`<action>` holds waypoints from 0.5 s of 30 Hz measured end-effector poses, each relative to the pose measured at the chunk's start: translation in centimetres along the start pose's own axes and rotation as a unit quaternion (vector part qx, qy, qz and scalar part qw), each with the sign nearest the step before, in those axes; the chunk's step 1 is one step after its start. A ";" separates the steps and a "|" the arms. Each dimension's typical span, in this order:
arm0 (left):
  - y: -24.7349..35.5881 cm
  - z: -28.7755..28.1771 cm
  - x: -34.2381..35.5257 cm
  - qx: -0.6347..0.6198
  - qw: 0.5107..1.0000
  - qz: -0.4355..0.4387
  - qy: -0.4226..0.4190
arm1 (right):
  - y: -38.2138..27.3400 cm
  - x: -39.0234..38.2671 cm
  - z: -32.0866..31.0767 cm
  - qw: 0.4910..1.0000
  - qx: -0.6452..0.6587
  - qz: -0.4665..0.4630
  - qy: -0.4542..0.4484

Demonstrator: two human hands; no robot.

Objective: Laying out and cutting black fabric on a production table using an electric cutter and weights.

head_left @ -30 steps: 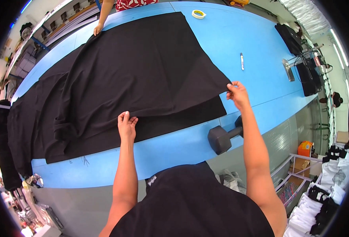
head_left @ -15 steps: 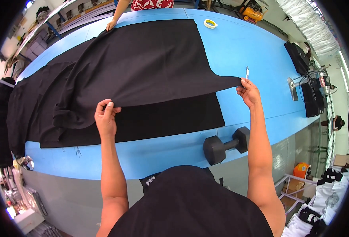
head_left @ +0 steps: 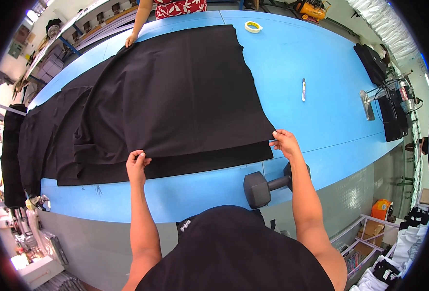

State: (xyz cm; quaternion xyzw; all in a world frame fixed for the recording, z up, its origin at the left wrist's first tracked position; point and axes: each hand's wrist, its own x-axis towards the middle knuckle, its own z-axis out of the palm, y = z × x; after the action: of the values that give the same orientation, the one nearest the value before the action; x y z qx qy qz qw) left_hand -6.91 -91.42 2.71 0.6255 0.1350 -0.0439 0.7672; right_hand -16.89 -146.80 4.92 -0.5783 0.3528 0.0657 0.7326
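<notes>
A wide sheet of black fabric (head_left: 175,97) covers much of the blue table. My left hand (head_left: 138,165) pinches its near edge. At the near right corner, my right hand (head_left: 286,142) grips the same sheet between thumb and fingers. Under it lies another black fabric layer (head_left: 214,161), whose near strip shows below the upper edge. Toward the left the cloth is bunched in folds. Across the table a co-worker's hand (head_left: 131,40) touches the far edge of the fabric.
A black hexagonal dumbbell (head_left: 258,189) stands by the front edge, partly behind my right forearm. A marker pen (head_left: 303,90) and a tape roll (head_left: 253,27) lie on the blue table (head_left: 321,58). A cutting machine (head_left: 404,97) and black bundles stand at the right end.
Both hands have come nearer to me, pulling the fabric's near edge closer to the lower layer's edge. My right hand also moved left, and the stretched corner is straighter.
</notes>
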 end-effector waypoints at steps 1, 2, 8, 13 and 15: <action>-0.3 0.5 0.2 0.003 1.000 -0.011 -0.005 | 0.1 0.3 0.3 1.000 -0.012 -0.005 0.000; -0.5 0.8 0.3 0.013 1.000 -0.021 -0.005 | 0.2 0.4 0.5 1.000 -0.011 -0.008 0.002; -0.2 1.0 0.6 0.013 1.000 -0.020 -0.015 | 0.0 0.5 1.6 0.999 -0.032 -0.021 0.021; 0.2 1.4 1.4 0.007 1.000 -0.022 -0.015 | -1.8 1.4 2.4 0.998 -0.039 -0.035 0.033; 0.4 1.8 1.8 0.005 1.000 -0.014 -0.018 | -2.7 2.0 2.4 0.997 -0.047 -0.052 0.025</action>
State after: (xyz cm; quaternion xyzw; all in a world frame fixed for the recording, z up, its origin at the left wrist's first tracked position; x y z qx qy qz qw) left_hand -4.80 -92.93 2.93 0.6262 0.1300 -0.0663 0.7659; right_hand -12.95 -146.12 6.09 -0.6314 0.3364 0.0295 0.6980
